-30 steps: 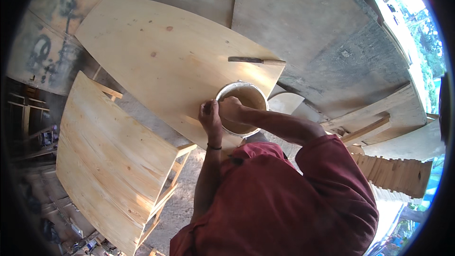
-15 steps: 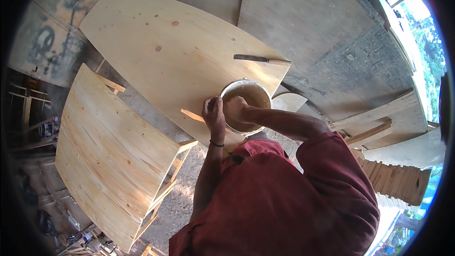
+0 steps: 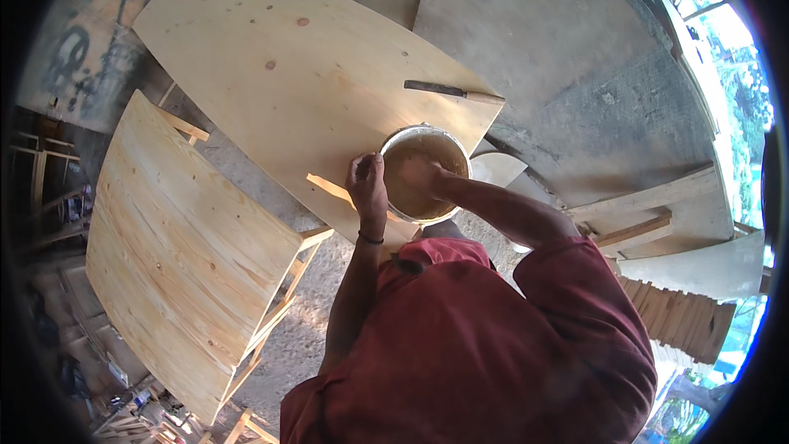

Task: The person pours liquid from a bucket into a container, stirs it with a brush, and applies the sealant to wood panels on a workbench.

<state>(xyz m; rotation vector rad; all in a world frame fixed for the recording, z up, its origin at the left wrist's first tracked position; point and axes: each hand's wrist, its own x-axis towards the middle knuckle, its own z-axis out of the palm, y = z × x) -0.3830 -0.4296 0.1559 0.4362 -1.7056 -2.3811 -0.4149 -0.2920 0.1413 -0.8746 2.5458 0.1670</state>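
A round bucket (image 3: pixel 423 212) with a pale rim and brown, muddy-looking contents stands at the near end of a long plywood sheet (image 3: pixel 222 41). My right hand (image 3: pixel 421 174) reaches down inside it, and its fingers are hidden or blurred against the brown. Close against the bucket's left rim is my left hand (image 3: pixel 366 187), raised with fingers curled and tips drawn together. Whatever those fingers pinch, if anything, is too small to make out. Beyond the bucket lies a knife-like tool (image 3: pixel 436 87) with a dark blade and wooden handle.
A second plywood panel (image 3: pixel 189 255) rests on a wooden frame at the left. Large grey sheets (image 3: pixel 567 49) lean beyond. Wooden planks (image 3: pixel 645 196) and a row of stacked wood strips (image 3: pixel 682 316) are at the right. Scrap wood (image 3: pixel 156 411) lies lower left.
My right hand has shifted slightly inside the bucket. The left hand keeps its place at the rim. The whole view has moved a little, so the sheets and bucket appear higher.
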